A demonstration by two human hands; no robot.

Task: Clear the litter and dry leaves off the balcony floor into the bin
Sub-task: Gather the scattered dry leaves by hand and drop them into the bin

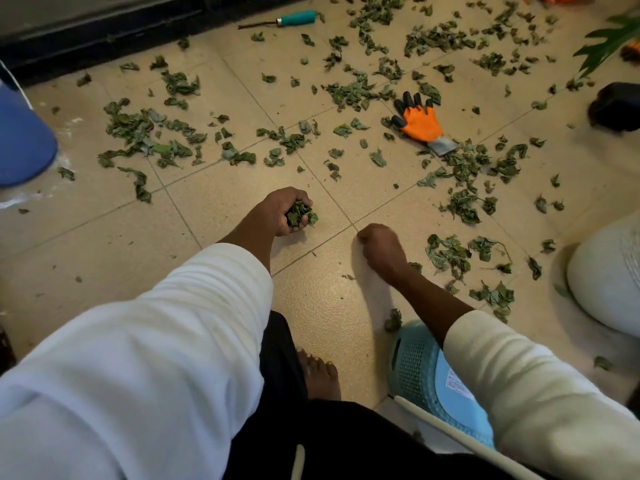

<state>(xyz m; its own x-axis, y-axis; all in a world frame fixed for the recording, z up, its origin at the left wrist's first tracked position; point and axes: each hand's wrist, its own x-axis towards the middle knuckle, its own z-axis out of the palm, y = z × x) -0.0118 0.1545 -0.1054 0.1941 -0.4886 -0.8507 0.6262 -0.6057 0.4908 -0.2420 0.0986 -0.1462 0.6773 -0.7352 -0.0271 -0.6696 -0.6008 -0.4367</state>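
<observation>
The left hand [289, 211] is curled round a wad of dry leaves [302, 213], held just above the tiled floor [214, 216] with the palm turned toward the right. The right hand [379, 247] rests low on the floor beside it with its fingers tucked under; whether it pinches anything cannot be told from this angle. Loose leaves [145, 133] lie scattered across most of the tiles, thickest in a band running from the left toward the upper right, with another patch [450, 254] just right of the right hand. The tiles directly around and below both hands are nearly bare. An orange glove [420, 123] lies flat among the leaves, its fingers pointing up and left, its grey cuff down and right. A hand tool with a teal handle [298, 18] lies near the dark threshold [104, 32] at the top, its long axis roughly parallel to that edge. A pale blue mesh basket [415, 368] sits under the right forearm, close to a bare foot [318, 375].
</observation>
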